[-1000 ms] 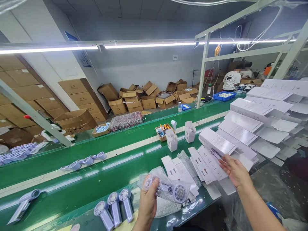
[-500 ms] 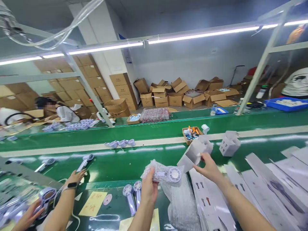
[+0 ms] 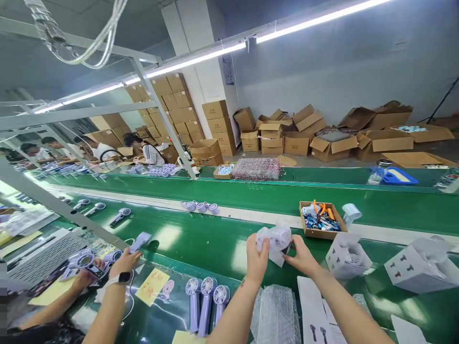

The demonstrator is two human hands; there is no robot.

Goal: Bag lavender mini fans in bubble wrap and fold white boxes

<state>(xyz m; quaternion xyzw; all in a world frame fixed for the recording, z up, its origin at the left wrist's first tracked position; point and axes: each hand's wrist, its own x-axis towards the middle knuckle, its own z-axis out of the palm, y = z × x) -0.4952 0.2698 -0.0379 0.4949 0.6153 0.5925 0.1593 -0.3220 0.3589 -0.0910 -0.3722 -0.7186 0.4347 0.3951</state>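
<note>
— Moved since a moment back: both hands pushed forward over the green conveyor belt (image 3: 201, 239), white carton (image 3: 278, 257) now tucked low behind the bagged fan (image 3: 276, 237), no longer lifted high beside it. Agreed?

— Agreed. Left hand (image 3: 257, 253) raised off an outstretched forearm, palm turned away, fingers curled round the near end of the bagged fan; grip clenched on it.

— And the right?

— Right hand (image 3: 300, 256) just right of the bagged fan, wrist bent inward, fingertips pinching the white carton at the fan's lower edge; grip closed on the carton, thumb side hidden.

— Whereabouts, counting from the bagged fan?

— Held in the air above the belt. Open tray of tools (image 3: 320, 220) just beyond and to the right. Two folded white boxes (image 3: 347, 255) further right, resting on the belt. Three lilac fans (image 3: 206, 303) below and to the left, lying side by side on the counter (image 3: 154, 320), with bubble wrap (image 3: 274, 313) directly beneath.

— Anything else nearby?

— Far left of the bagged fan, a co-worker's hand (image 3: 124, 263) with a dark wristwatch, over a yellow note (image 3: 152, 286).
</note>
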